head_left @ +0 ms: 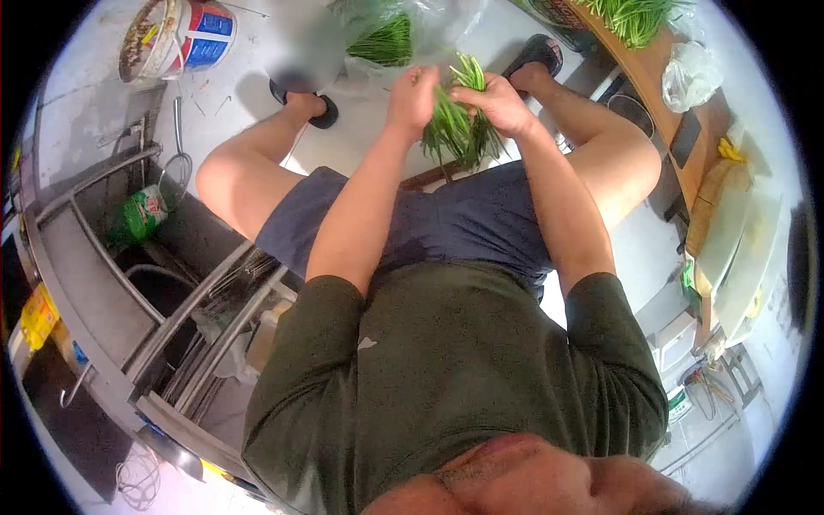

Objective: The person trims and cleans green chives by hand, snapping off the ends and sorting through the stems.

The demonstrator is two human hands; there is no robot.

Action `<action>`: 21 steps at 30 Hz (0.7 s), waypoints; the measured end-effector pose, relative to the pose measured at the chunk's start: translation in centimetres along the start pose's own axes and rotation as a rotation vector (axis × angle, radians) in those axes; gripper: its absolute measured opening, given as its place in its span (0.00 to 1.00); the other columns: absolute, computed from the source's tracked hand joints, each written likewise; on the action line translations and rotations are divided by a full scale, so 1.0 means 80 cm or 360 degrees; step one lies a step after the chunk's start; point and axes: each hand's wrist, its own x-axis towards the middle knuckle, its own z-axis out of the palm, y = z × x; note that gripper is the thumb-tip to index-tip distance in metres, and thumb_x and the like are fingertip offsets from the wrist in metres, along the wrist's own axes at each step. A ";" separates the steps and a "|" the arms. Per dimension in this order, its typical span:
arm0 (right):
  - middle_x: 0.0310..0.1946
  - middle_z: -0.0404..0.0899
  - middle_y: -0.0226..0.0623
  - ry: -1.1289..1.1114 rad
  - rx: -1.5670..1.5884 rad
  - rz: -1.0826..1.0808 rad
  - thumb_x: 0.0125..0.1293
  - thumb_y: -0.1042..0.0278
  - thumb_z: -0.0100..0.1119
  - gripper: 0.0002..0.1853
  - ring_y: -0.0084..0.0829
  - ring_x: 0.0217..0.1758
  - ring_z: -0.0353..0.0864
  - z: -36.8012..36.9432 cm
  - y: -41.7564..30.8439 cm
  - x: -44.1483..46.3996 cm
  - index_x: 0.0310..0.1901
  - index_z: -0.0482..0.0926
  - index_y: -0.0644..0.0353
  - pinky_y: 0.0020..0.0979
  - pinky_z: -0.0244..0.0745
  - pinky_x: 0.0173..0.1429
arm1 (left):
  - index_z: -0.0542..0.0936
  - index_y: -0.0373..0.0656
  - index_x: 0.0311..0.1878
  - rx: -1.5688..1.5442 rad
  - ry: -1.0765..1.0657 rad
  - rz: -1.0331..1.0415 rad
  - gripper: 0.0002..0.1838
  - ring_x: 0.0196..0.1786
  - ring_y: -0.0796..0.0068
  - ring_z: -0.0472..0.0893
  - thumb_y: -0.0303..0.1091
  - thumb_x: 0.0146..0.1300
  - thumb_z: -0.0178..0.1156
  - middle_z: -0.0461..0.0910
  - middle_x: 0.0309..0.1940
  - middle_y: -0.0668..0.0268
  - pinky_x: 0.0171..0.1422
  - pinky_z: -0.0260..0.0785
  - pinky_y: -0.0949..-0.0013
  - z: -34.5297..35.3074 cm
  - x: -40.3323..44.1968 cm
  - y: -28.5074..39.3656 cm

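A bunch of thin green chives [461,133] hangs above my lap, its pale stem ends pointing up and its leaves drooping. My right hand [499,103] is wrapped round the stems, the thumb lying across them. Right beside the bunch, my left hand [412,99] is closed with its fingertips pinched together. What those fingers hold, if anything, is too small to make out. More chives lie in an open clear plastic bag [421,21] on the floor just beyond my hands.
A white, red and blue bucket [206,36] stands at upper left. Along the left runs a metal rack [159,318] with a green package [142,215]. On the right, a wooden tabletop [657,81] bears more greens [631,17], a plastic bag [691,75] and a dark flat object [685,140].
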 end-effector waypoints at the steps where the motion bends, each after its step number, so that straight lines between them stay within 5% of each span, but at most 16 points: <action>1: 0.33 0.84 0.30 -0.0004 -0.0001 0.0019 0.62 0.63 0.68 0.12 0.17 0.28 0.73 -0.001 -0.001 -0.001 0.42 0.83 0.62 0.21 0.68 0.33 | 0.79 0.40 0.33 0.0001 0.0004 -0.0049 0.16 0.28 0.82 0.69 0.44 0.69 0.58 0.74 0.25 0.73 0.34 0.62 0.74 -0.002 0.003 -0.005; 3: 0.33 0.83 0.30 -0.0014 -0.0002 0.0057 0.62 0.63 0.68 0.12 0.17 0.28 0.73 -0.001 -0.004 -0.002 0.42 0.82 0.62 0.21 0.68 0.33 | 0.78 0.41 0.33 0.0003 0.0015 -0.0143 0.17 0.28 0.81 0.70 0.47 0.69 0.58 0.74 0.25 0.73 0.34 0.63 0.74 -0.008 0.011 -0.010; 6: 0.32 0.81 0.26 -0.0011 -0.0019 0.0075 0.64 0.66 0.67 0.08 0.16 0.28 0.70 0.001 -0.002 -0.001 0.39 0.82 0.61 0.20 0.66 0.33 | 0.77 0.41 0.33 0.0496 -0.0168 0.0150 0.19 0.29 0.80 0.71 0.48 0.71 0.57 0.74 0.25 0.71 0.35 0.63 0.73 -0.011 0.005 0.000; 12: 0.31 0.82 0.29 -0.0020 -0.0016 0.0126 0.61 0.63 0.69 0.11 0.18 0.29 0.73 0.003 -0.008 -0.004 0.38 0.82 0.61 0.21 0.69 0.34 | 0.77 0.41 0.34 0.0468 -0.0004 0.0125 0.18 0.29 0.80 0.71 0.49 0.69 0.59 0.76 0.26 0.69 0.34 0.63 0.73 -0.006 0.002 0.007; 18: 0.31 0.81 0.29 0.0007 0.0098 0.0102 0.62 0.64 0.68 0.11 0.18 0.29 0.73 0.005 -0.006 -0.004 0.38 0.81 0.62 0.22 0.68 0.33 | 0.80 0.40 0.37 -0.0046 -0.0193 -0.0196 0.13 0.30 0.79 0.74 0.42 0.66 0.63 0.77 0.27 0.69 0.36 0.65 0.73 -0.005 0.001 0.011; 21: 0.31 0.81 0.28 -0.0056 0.0028 0.0117 0.61 0.65 0.68 0.10 0.18 0.28 0.73 0.008 -0.013 -0.007 0.39 0.81 0.62 0.22 0.68 0.33 | 0.80 0.36 0.38 -0.0092 -0.0287 -0.0076 0.13 0.27 0.78 0.75 0.39 0.64 0.63 0.78 0.25 0.68 0.34 0.67 0.72 0.001 -0.001 0.009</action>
